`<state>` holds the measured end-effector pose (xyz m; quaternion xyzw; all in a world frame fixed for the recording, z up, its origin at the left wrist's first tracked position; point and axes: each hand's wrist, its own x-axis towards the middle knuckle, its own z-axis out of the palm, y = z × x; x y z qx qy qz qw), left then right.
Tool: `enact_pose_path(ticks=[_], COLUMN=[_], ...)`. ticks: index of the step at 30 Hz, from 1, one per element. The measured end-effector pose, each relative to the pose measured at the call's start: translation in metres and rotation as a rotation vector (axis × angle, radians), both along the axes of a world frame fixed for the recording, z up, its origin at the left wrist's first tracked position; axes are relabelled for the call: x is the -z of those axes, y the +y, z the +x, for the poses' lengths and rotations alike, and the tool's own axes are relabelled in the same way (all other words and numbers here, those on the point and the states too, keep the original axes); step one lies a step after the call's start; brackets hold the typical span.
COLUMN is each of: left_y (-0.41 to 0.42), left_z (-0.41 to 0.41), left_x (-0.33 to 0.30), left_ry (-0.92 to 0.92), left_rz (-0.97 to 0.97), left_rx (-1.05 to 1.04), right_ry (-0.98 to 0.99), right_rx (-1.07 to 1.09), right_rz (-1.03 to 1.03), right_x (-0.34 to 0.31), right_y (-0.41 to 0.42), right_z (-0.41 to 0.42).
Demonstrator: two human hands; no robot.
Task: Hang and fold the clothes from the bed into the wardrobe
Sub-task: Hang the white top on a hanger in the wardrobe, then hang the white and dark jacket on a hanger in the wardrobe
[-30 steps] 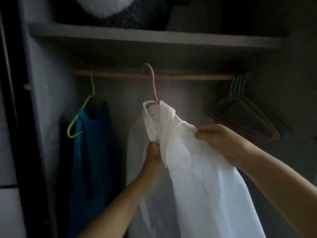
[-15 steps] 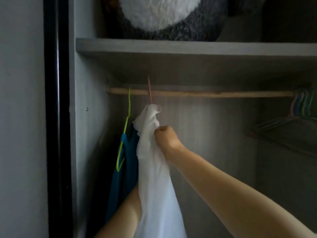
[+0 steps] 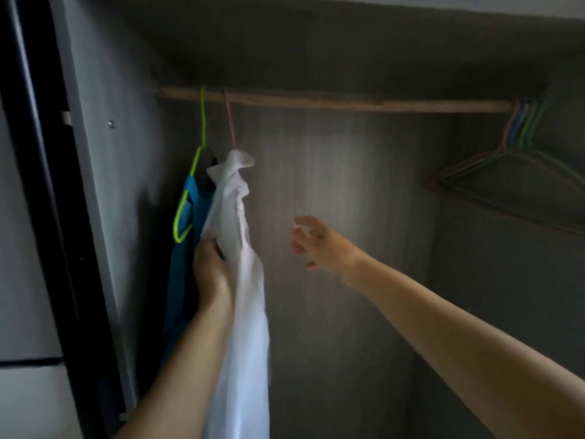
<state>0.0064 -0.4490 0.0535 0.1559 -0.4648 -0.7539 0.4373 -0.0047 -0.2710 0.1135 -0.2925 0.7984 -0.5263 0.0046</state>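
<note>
The left hand has its fingers curled into the white garment, gripping it just below the collar; the right hand, fingers spread and empty, hangs apart beside it. The garment hangs on a pink hanger from the wooden rail; a blue garment on a green hanger touches it on the left; spare hangers cluster at the far right.

A dim wardrobe interior with grey wood-grain panels, where a soft patch of light falls on the back wall while the corners stay in shadow. The underside of a shelf forms a dark ceiling above a wooden rail spanning the compartment. At left, the pale side panel carries a small screw, beside a black door frame.
</note>
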Motion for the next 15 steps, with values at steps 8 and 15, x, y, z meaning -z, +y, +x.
enact_pose_path(ticks=[8,15], left_y=[0.196,0.387], left_z=[0.062,0.059], left_x=[-0.023,0.036], left_ry=[0.371,0.339], left_rz=[-0.945,-1.173], left_rx=[-0.187,0.34], right_ry=[0.006,0.226], right_rx=[0.265,0.738], right_rz=[-0.024,0.282], right_x=[0.038,0.081], right_y=[0.169,0.373], right_z=[0.02,0.106])
